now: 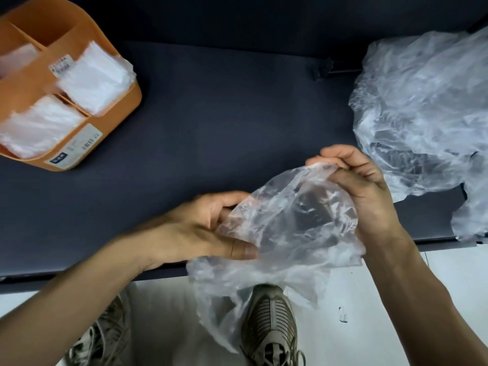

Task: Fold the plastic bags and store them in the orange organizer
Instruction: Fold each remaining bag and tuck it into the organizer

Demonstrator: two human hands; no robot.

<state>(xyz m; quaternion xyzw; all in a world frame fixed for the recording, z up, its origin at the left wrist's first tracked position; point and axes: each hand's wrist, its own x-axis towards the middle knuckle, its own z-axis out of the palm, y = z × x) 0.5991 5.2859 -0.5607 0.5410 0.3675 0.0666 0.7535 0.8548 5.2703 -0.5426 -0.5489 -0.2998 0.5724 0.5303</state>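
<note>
A thin, crinkled, see-through plastic bag (287, 233) hangs between the person's two hands, over the near edge of the dark matte table (211, 122). The left hand (203, 228) holds the bag's left side, thumb lying flat along the film and the other fingers curled behind it, partly veiled by the cloudy plastic. The right hand (364, 186) pinches the bag's upper edge, fingertips bunched tight together on a gathered fold of film. Below both sets of fingers the loose lower part of the bag droops in soft wrinkles past the table edge, above a grey mesh sneaker (272, 326) on the pale floor.

Well to the right of the right hand's fingers sits a puffy heap of crumpled clear plastic bags (427, 107), glossy and full of creases, spilling toward the table's near edge. Far off beyond the left hand's fingers stands the smooth orange plastic organizer (113, 109), rounded at the corners and split by dividers, with printed labels on its wall. Flat, squarish folded bags (92, 77), milky white where the layers stack, stand in its compartments.
</note>
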